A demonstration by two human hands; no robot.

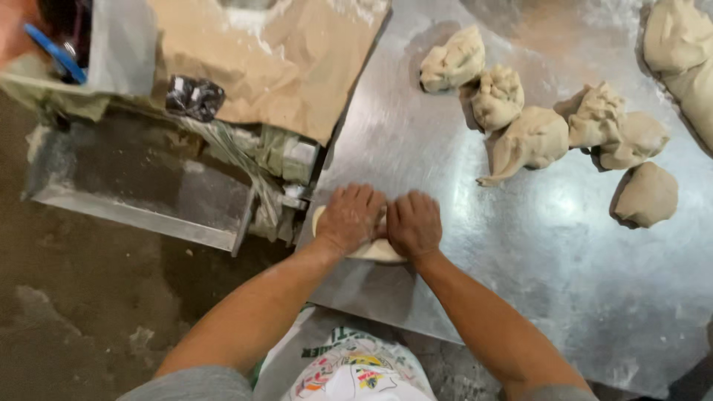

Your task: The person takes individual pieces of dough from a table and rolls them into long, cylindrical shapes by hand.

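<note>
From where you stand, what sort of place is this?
Most likely a bakery or dough-making workshop. Both hands, left hand and right hand, press a dough piece on a floured steel table, with more dough lumps waiting nearby.

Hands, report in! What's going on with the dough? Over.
Left hand and right hand flat on dough piece. Near steel table edge. Nothing blocking.

Spare dough and clutter

Six rough dough lumps (535, 137) sit on the steel surface (564, 282); brown paper (275, 67) and a metal tray (141, 200) lie left.
</note>
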